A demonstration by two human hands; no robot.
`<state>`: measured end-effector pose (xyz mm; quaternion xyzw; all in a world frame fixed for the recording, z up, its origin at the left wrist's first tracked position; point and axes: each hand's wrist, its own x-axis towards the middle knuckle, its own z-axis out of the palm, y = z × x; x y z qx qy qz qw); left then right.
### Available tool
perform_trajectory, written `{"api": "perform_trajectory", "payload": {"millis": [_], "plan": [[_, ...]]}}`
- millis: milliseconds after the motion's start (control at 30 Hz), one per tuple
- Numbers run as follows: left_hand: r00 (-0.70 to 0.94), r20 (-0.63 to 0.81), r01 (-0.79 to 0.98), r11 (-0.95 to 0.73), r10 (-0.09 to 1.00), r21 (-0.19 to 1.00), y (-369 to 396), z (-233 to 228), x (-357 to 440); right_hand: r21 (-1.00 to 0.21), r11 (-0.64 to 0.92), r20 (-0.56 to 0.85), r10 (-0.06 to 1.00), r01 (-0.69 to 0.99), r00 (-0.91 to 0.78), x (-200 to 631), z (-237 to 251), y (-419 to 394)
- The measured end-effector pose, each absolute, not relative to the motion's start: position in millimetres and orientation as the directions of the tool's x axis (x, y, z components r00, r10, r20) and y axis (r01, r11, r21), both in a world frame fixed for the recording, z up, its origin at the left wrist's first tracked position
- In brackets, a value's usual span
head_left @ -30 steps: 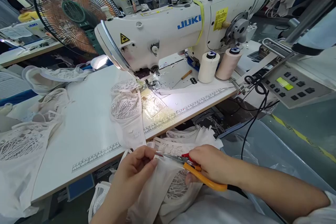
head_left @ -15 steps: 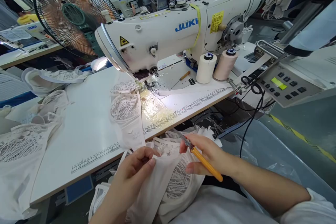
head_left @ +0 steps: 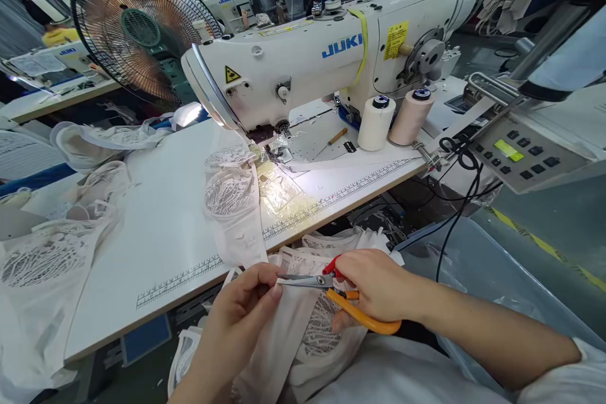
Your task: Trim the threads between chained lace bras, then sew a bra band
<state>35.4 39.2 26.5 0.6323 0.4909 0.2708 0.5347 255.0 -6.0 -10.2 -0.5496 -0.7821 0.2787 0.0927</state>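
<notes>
My right hand (head_left: 374,284) is closed round the orange and red handles of a pair of scissors (head_left: 310,280). Their blades point left and reach the fingertips of my left hand (head_left: 253,303). That hand pinches the edge of a white lace bra (head_left: 326,322), which hangs over my lap below the table edge. Whether the blades have fabric between them is too small to tell. Another lace bra piece (head_left: 231,192) lies on the table, its upper end by the needle area of the sewing machine (head_left: 293,69).
Two thread cones, one cream (head_left: 376,125) and one beige (head_left: 411,118), stand by the machine. An awl (head_left: 331,142) lies on its bed. More bras (head_left: 52,259) are heaped at left. A fan (head_left: 142,31) stands behind, a plastic bin (head_left: 502,290) at right.
The scissors have swung round in my right hand, and their blades now reach left to my left fingertips. My left hand keeps its pinch on the bra. The view has shifted slightly.
</notes>
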Motion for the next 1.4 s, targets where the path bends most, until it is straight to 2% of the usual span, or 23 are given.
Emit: {"api": "perform_trajectory", "payload": {"millis": [367, 667, 767, 867, 967, 1033, 1167, 1400], "plan": [[0.385, -0.186, 0.333, 0.052, 0.904, 0.941, 40, 27, 36, -0.54, 0.198, -0.234, 0.898, 0.818, -0.372, 253, -9, -7], [0.378, -0.218, 0.292, 0.107, 0.9, 0.95, 40, 29, 40, -0.59, 0.193, -0.242, 0.884, 0.784, -0.4, 252, -15, -9], [0.337, -0.251, 0.275, 0.16, 0.907, 0.948, 39, 30, 42, -0.651, 0.139, -0.179, 0.927, 0.746, -0.329, 256, -21, -7], [0.348, -0.3, 0.283, 0.205, 0.888, 0.937, 40, 32, 42, -0.803, 0.096, -0.011, 0.984, 0.588, -0.176, 262, -20, -6], [0.403, -0.322, 0.324, 0.195, 0.857, 0.926, 42, 33, 41, -0.904, 0.213, 0.176, 0.976, 0.371, -0.131, 262, -13, -5], [0.414, -0.339, 0.335, 0.205, 0.845, 0.92, 43, 33, 40, -0.917, 0.272, 0.226, 0.957, 0.291, -0.183, 257, -8, -5], [0.432, -0.29, 0.324, 0.153, 0.854, 0.934, 41, 33, 38, -0.94, 0.24, 0.167, 0.944, 0.243, -0.286, 243, -7, -6], [0.301, -0.19, 0.38, 0.065, 0.934, 0.923, 33, 33, 43, -0.989, -0.002, -0.039, 0.967, 0.147, -0.25, 239, -9, -14]]}}
